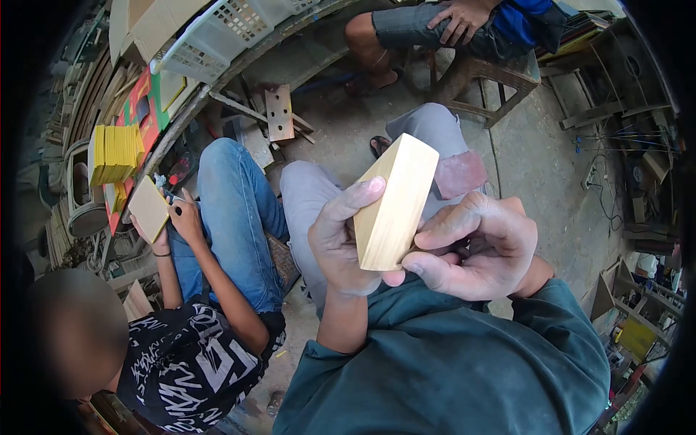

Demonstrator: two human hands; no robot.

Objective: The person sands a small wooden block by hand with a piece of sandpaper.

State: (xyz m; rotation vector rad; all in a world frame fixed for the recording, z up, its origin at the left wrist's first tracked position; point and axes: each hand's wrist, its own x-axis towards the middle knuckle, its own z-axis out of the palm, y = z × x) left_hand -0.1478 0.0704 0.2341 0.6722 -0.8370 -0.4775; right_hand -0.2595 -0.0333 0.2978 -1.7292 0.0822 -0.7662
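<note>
A pale wooden block (pixel 400 206), smooth and wedge-like from this angle, is held up in front of my chest. My left hand (pixel 341 235) grips its left side, thumb pressed on the face and fingers underneath. At the lower right edge, the bent thumb and index finger of my right hand (pixel 478 246) close in a pinch against the block; the other fingers curl behind, partly hidden. Fine dust coats both hands. A reddish-pink piece, like sandpaper (pixel 462 175), rests on my right knee, just beyond the block.
To my left sits a person in a patterned black shirt (pixel 196 362), holding a flat yellow-edged board (pixel 150 209). Stacked yellow pieces (pixel 116 154) stand by a white plastic crate (pixel 210 51). Ahead, another person's hand (pixel 462 18) rests on a knee above a wooden stool (pixel 493 72).
</note>
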